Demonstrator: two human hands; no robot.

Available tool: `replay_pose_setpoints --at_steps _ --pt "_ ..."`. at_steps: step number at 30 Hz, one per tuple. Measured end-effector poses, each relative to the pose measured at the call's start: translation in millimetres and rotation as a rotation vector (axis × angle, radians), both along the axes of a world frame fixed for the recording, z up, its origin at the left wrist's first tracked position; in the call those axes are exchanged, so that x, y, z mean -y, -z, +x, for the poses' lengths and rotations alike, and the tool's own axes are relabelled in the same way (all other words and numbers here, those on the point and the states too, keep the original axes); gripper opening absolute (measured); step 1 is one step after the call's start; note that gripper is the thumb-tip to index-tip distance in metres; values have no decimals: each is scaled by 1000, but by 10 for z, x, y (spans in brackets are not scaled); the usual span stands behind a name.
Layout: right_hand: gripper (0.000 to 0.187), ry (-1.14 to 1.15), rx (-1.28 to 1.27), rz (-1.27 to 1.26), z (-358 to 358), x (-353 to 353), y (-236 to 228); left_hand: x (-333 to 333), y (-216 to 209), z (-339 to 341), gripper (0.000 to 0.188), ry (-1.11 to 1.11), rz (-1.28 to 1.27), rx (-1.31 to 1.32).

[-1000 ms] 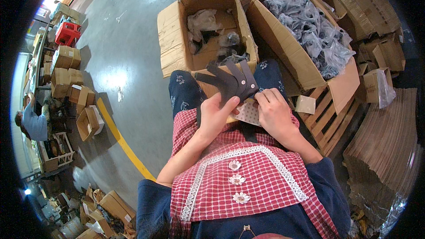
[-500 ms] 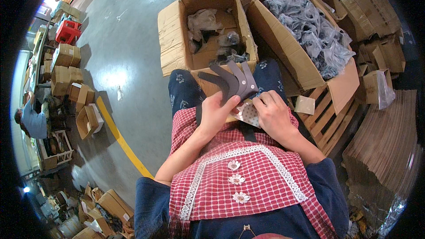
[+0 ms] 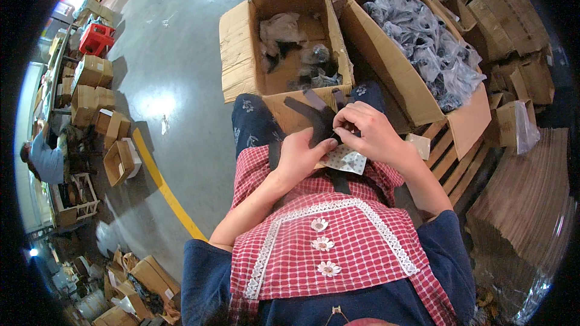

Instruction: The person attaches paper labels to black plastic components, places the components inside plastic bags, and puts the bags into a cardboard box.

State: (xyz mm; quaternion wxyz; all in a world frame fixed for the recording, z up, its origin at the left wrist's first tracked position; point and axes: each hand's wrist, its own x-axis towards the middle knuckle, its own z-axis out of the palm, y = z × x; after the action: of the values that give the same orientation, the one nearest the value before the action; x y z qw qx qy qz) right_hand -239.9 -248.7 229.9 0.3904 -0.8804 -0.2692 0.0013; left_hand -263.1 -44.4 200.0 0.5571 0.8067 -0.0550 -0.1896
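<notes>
My left hand (image 3: 304,154) grips several dark, flat, curved strips (image 3: 312,113), fanned out over my lap. Its thumb also lies by a pale sheet dotted with small round spots (image 3: 349,160), which looks like a sticker sheet. My right hand (image 3: 373,134) is closed in a pinch over the right side of the strips, its fingertips touching or just above them. Whatever those fingertips hold is too small or hidden. The right hand covers the strips' right end.
Beyond my knees stands an open cardboard box (image 3: 237,48) with some plastic-wrapped items. To its right, a larger carton holds many clear-bagged dark pieces (image 3: 423,42). A wooden pallet (image 3: 444,172) and stacked flat cardboard (image 3: 522,193) lie right. A person (image 3: 47,160) works far left.
My right hand has moved from the spotted sheet up and onto the strips. The sheet shows more now, and the white dots seen earlier on the strips are covered.
</notes>
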Motion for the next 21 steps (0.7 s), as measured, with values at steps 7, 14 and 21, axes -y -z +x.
replay_pose_setpoints --at_steps 7,14,21 --pt "12 24 213 -161 62 -37 56 -13 247 -38 34 58 29 139" --pt "14 59 158 -14 154 -30 -140 52 227 -23 40 127 142 213" --pt "18 -171 11 -100 117 -118 -39 69 142 -50 42 136 112 152"
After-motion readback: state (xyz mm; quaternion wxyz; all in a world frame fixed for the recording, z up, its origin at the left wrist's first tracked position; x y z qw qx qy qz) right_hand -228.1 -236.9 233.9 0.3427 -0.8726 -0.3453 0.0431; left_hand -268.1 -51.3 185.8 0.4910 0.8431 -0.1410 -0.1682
